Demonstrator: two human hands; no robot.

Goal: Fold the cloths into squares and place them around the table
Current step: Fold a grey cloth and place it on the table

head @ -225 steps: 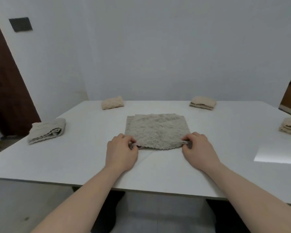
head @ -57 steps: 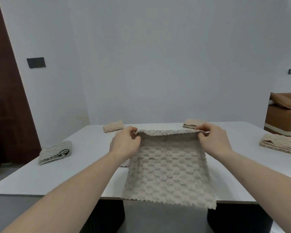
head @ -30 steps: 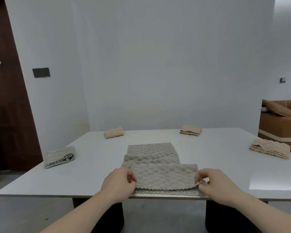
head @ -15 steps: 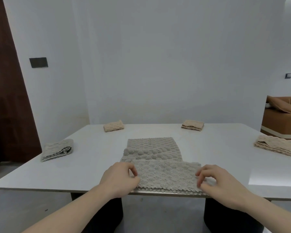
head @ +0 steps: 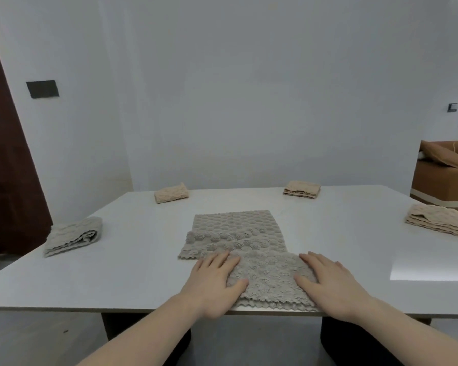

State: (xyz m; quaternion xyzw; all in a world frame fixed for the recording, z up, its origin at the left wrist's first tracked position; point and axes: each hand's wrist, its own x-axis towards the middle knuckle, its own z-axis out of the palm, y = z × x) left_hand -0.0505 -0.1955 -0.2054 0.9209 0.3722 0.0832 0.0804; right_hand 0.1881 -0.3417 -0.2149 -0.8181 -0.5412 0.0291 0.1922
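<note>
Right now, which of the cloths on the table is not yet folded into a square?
The grey cloth at the near edge, under both hands: only its near part is doubled over, the rest lies flat. The four other cloths sit as finished folded bundles along the left, far and right edges.

One head-worn wide-angle view, looking forward and slightly down across the worktop (head: 117,273).

The camera sits at the near edge of the worktop, close above both forearms, so the left hand (head: 213,282) and right hand (head: 331,285) fill the lower middle. It faces the far white wall (head: 249,101); the far worktop edge runs across mid-frame. A dark door (head: 3,180) borders the left, a brown sofa (head: 444,178) the right. No second view shares the scene.
</note>
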